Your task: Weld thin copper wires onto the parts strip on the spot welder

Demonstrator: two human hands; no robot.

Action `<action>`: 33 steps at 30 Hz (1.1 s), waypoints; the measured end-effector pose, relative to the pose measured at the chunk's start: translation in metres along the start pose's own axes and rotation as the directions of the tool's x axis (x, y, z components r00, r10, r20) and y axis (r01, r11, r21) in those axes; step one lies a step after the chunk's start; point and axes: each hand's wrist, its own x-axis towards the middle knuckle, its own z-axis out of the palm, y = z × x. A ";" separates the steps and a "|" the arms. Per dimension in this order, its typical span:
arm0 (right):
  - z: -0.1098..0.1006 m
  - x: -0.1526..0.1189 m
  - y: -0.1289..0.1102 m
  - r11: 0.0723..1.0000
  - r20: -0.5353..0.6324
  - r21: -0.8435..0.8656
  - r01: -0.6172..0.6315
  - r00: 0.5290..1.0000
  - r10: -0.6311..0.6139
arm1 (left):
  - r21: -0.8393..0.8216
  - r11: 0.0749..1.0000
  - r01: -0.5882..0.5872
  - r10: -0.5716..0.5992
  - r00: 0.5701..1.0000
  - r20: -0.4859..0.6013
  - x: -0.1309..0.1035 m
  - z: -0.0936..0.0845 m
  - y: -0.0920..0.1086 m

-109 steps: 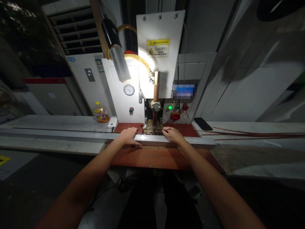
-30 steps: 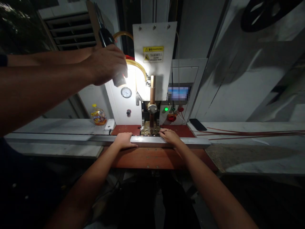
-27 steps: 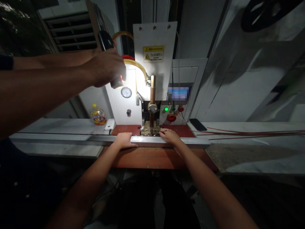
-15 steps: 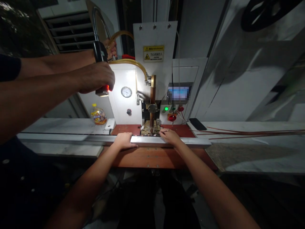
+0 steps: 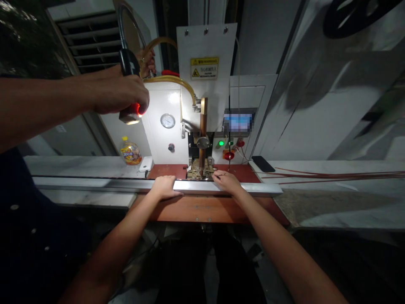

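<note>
My left hand [image 5: 163, 187] is clamped over a long silvery metal bar [image 5: 199, 187], its thumb along the front and its fingers behind. The bar lies lengthwise across the reddish-brown worktop [image 5: 196, 209]. My right hand [image 5: 228, 182] rests at the bar's back edge with fingertips pinched together; a thin dark piece seems to show there, too small to name. Those fingertips are beside the small metal fixture [image 5: 193, 172] under the machine. An upright copper rod [image 5: 203, 158] comes down from the white machine [image 5: 205, 50] onto the fixture, just left of my right hand.
At left a co-worker's hand [image 5: 134, 90] holds a lit lamp [image 5: 129, 114] with a flexible neck. A drink bottle [image 5: 130, 152] and a white device [image 5: 146, 164] stand on the left counter. Right are a dark phone [image 5: 263, 164] and thin brown rods [image 5: 332, 175].
The co-worker's arm and lamp have shifted slightly left and up. My two hands and the metal bar keep nearly the same place.
</note>
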 end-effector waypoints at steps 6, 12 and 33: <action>0.000 -0.005 0.000 0.999 -0.005 -0.027 0.035 0.999 -0.035 | 0.010 1.000 0.019 -0.019 1.000 -0.021 -0.007 -0.002 0.005; -0.006 -0.013 -0.002 0.998 -0.032 -0.063 0.014 0.999 -0.016 | 0.015 1.000 -0.012 0.013 0.996 -0.087 -0.010 -0.001 0.012; -0.001 -0.017 0.014 0.998 -0.140 -0.051 0.048 0.989 -0.055 | 0.006 1.000 -0.013 0.014 0.992 -0.124 -0.006 0.001 0.023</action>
